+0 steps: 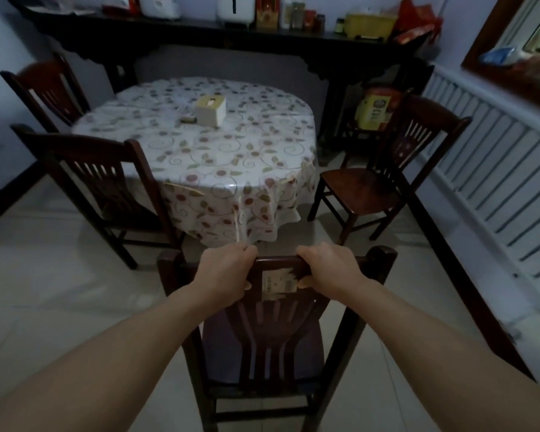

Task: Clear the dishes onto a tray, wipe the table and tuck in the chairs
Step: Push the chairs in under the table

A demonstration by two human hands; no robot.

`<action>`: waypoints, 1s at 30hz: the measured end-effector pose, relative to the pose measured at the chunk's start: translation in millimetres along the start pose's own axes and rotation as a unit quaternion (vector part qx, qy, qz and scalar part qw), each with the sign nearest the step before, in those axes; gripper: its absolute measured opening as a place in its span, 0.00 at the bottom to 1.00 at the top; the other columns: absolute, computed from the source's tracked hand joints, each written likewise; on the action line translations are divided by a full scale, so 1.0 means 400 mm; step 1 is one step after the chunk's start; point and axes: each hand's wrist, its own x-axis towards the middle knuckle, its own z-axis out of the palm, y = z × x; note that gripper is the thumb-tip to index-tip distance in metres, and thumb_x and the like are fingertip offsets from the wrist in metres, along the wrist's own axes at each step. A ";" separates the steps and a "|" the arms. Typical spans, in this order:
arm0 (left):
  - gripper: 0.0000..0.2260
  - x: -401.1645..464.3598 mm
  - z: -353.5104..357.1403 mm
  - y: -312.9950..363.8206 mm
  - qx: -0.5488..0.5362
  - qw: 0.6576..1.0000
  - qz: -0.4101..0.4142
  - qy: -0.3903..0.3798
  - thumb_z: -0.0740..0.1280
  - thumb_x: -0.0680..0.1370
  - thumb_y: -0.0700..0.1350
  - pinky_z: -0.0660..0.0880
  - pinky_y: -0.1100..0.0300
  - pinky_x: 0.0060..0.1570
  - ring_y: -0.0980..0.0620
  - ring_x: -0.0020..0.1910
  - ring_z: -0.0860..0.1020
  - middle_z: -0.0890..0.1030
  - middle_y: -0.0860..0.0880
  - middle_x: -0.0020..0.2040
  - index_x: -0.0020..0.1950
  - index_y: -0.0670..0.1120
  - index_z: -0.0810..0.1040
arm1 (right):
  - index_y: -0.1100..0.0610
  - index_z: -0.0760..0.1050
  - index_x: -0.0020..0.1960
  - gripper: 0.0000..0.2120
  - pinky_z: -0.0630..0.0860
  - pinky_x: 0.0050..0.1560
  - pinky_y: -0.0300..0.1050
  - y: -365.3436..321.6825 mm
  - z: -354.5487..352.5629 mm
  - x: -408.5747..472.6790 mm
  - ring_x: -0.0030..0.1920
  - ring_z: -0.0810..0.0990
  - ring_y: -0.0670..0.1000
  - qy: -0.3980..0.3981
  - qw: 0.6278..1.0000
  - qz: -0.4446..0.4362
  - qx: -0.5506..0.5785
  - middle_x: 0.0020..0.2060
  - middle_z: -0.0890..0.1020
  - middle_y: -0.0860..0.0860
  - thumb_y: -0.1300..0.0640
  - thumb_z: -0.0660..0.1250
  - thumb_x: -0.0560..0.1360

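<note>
Gripping the chair (340, 344) top rail, left hand (223, 272) and right hand (329, 268), fingertips hidden behind it.

Both hands, left hand (223, 271) and right hand (326, 269), grip the top rail of the near chair (262, 347) at six o'clock. The table (200, 145) at twelve carries a tissue box (210, 110), with possibly a small packet beside it.

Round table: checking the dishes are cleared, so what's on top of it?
On the table, only a cream tissue box and a small object beside it, too blurred to identify. The floral cloth covers the tabletop itself.
</note>
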 end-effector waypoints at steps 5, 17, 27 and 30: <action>0.17 0.182 -0.019 -0.111 0.014 1.000 -0.015 -0.007 0.72 0.69 0.51 0.68 0.58 0.42 0.53 0.52 0.75 0.75 0.55 0.52 0.54 0.53 0.71 | 0.51 0.72 0.52 0.16 0.67 0.39 0.45 0.056 -0.028 0.212 0.50 0.78 0.55 -0.012 1.000 -0.012 0.009 0.48 0.79 0.51 0.47 0.73 0.69; 0.20 0.584 -0.016 -0.396 0.048 0.998 -0.033 -0.022 0.71 0.71 0.51 0.66 0.57 0.39 0.50 0.54 0.75 0.74 0.52 0.54 0.59 0.50 0.69 | 0.52 0.69 0.57 0.19 0.66 0.38 0.45 0.125 -0.058 0.724 0.50 0.78 0.56 0.006 0.998 -0.047 -0.032 0.50 0.78 0.52 0.48 0.71 0.71; 0.13 0.860 0.052 -0.664 0.045 0.999 0.004 0.008 0.68 0.72 0.45 0.61 0.57 0.33 0.49 0.47 0.74 0.73 0.51 0.49 0.52 0.48 0.69 | 0.54 0.70 0.53 0.13 0.62 0.40 0.44 0.101 -0.032 1.053 0.49 0.77 0.55 0.044 0.998 0.010 -0.041 0.45 0.78 0.52 0.51 0.69 0.74; 0.11 0.909 0.087 -0.720 0.035 0.999 0.011 0.021 0.67 0.72 0.44 0.63 0.57 0.34 0.49 0.48 0.75 0.73 0.51 0.50 0.52 0.48 0.69 | 0.54 0.70 0.54 0.11 0.62 0.44 0.44 0.091 -0.008 1.121 0.51 0.77 0.55 0.051 0.998 0.027 -0.033 0.47 0.79 0.52 0.54 0.67 0.74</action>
